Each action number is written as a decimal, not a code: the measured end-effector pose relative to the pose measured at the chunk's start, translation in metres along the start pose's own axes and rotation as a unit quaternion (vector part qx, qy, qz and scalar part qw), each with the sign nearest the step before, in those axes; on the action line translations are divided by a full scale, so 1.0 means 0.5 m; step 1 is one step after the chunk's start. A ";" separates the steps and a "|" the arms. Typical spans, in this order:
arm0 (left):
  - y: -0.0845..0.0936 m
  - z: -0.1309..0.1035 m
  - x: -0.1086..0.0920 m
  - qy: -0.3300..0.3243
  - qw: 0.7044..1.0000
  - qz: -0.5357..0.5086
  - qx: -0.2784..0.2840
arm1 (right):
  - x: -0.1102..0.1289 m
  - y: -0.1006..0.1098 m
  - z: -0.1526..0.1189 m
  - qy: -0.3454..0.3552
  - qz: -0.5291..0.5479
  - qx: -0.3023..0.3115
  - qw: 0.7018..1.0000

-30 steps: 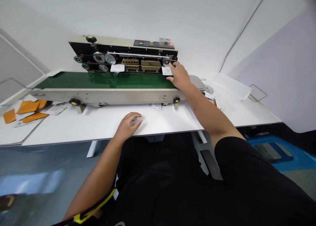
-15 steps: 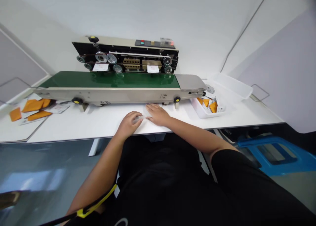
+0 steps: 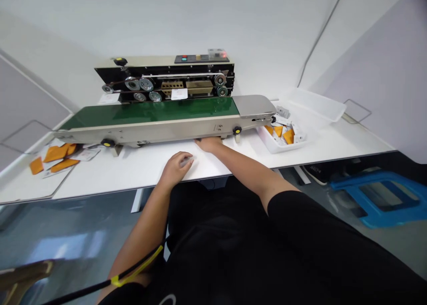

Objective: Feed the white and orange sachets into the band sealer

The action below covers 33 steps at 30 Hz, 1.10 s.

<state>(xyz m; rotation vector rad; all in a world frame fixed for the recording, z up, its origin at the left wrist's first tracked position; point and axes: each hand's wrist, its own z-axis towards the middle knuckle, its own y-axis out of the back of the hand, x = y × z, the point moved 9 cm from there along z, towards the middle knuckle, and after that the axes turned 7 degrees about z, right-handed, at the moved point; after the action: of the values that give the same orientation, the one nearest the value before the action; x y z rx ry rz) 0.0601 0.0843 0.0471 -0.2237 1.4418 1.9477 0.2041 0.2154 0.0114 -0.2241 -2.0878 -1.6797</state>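
Note:
My left hand (image 3: pixel 176 167) rests on the white tabletop, loosely curved, thumb and fingertips apart; a pale patch shows in the gap, too unclear to name. My right hand (image 3: pixel 208 144) reaches under the front edge of the conveyor, where its fingers are hidden. Ahead of both stands a band sealing machine (image 3: pixel 163 67) with a green conveyor belt (image 3: pixel 156 111). One white packet (image 3: pixel 179 94) sits at the middle of the sealing band. Another white packet (image 3: pixel 108 98) is at the machine's left end, above the belt.
A white plastic bin (image 3: pixel 283 147) of orange and white packets stands at the right, near a translucent tray (image 3: pixel 315 105). Several orange packets (image 3: pixel 56 153) lie piled with white ones at the left. A blue plastic stool (image 3: pixel 383 198) is on the floor at the right.
My right hand has moved forward from the tabletop to under the conveyor. Both white packets have travelled left along the sealer. My left hand has stayed about where it was.

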 end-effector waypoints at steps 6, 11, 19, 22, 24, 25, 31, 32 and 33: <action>0.006 0.001 0.018 0.008 0.999 0.002 -0.044 | 0.025 -0.014 -0.030 0.111 -0.029 0.000 0.993; 0.000 0.009 0.026 -0.004 0.997 0.054 -0.058 | 0.077 -0.038 -0.132 0.353 0.015 -0.030 0.935; -0.058 0.017 0.026 -0.002 0.992 0.109 0.070 | -0.009 0.025 -0.210 0.277 0.128 -0.143 0.941; -0.064 0.017 0.022 0.001 0.988 0.134 0.078 | -0.055 0.022 -0.208 0.180 0.103 -0.143 0.968; -0.062 0.017 0.020 0.005 0.988 0.135 0.072 | -0.067 0.017 -0.202 0.157 0.107 -0.130 0.973; -0.060 0.017 0.019 0.005 0.989 0.134 0.068 | -0.069 0.016 -0.199 0.154 0.119 -0.128 0.972; -0.051 0.016 0.015 0.017 0.987 0.144 0.068 | -0.047 0.045 -0.225 0.191 0.239 -0.128 0.944; -0.050 0.016 0.016 0.020 0.987 0.144 0.068 | -0.046 0.062 -0.233 0.198 0.258 -0.130 0.937; -0.049 0.016 0.016 0.021 0.987 0.142 0.066 | -0.050 0.088 -0.238 0.199 0.284 -0.138 0.928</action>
<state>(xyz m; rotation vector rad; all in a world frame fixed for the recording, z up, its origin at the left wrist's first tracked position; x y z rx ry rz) 0.0711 0.0981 0.0270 0.0031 1.6991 2.0700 0.2723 0.1160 0.0581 -0.4796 -1.3185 -1.4911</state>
